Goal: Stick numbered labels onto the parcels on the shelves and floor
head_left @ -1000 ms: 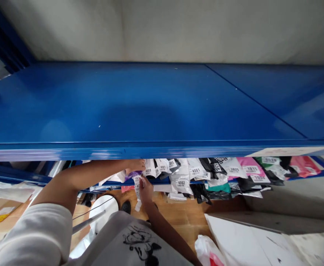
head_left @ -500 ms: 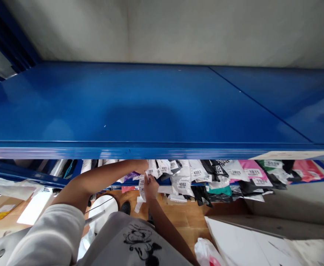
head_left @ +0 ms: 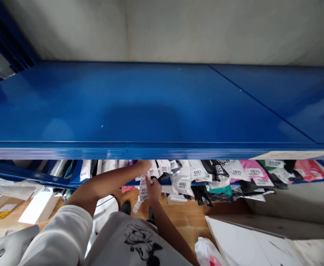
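My right hand (head_left: 154, 189) is closed, its fingers pinching a hanging strip of white number labels (head_left: 143, 193) printed with black numbers and barcodes. Just above it, my left hand (head_left: 143, 167) reaches in under the front edge of the upper shelf, against a white bag with a label ending in 009 (head_left: 151, 171). Its fingers are mostly hidden, so their grip does not show. To the right lie labelled plastic bags, among them a white bag marked 4007 (head_left: 164, 167), one marked 4002 (head_left: 182, 184) and one marked 4001 (head_left: 197, 172).
A blue metal shelf (head_left: 151, 103) spans the view above my hands. Further right lie a pink bag (head_left: 250, 166) and a red bag (head_left: 307, 170). White boxes (head_left: 242, 236) stand at lower right beside a plastic bag (head_left: 208, 251). A round white stool (head_left: 106, 207) stands at my left.
The label strip now hangs flatter, with more of its numbers showing beside my right hand. My left forearm has shifted slightly right, and my right hand has moved a little right and down.
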`<state>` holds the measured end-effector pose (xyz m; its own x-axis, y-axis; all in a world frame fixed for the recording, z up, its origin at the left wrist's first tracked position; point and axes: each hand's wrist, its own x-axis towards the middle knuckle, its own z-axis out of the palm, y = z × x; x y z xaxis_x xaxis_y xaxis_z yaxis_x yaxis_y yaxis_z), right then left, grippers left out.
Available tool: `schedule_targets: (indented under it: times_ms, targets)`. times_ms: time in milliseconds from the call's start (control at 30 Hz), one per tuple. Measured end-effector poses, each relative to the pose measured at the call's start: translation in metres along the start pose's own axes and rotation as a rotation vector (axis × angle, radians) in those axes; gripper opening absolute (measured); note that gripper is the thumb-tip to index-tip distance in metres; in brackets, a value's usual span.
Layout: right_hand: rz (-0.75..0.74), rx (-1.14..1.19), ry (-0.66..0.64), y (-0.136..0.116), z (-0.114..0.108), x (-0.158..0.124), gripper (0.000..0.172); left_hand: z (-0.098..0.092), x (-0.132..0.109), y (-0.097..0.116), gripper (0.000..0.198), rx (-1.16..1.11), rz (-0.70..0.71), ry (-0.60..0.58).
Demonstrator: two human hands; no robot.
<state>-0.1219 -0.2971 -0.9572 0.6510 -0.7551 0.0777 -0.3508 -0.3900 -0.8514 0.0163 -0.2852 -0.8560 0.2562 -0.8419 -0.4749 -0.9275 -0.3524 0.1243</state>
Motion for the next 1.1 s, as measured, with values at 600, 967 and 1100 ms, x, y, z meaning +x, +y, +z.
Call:
schedule_targets:
  times_ms: [600, 967, 1100]
  targets:
    - [-0.063, 0.082, -0.168, 0.021, -0.02, -0.009, 0.048, 0.023, -0.065, -0.001, 0.01, 0.331, 0.236, 0.388]
    - [-0.379, 0.166, -0.586, 0.024, -0.026, -0.018, 0.03, 0.016, -0.067, -0.003, 0.009, 0.226, 0.113, 0.415]
    - [-0.387, 0.164, -0.533, 0.006, -0.008, -0.008, 0.026, 0.008, -0.077, -0.01, 0.017, 0.155, 0.07, 0.407]
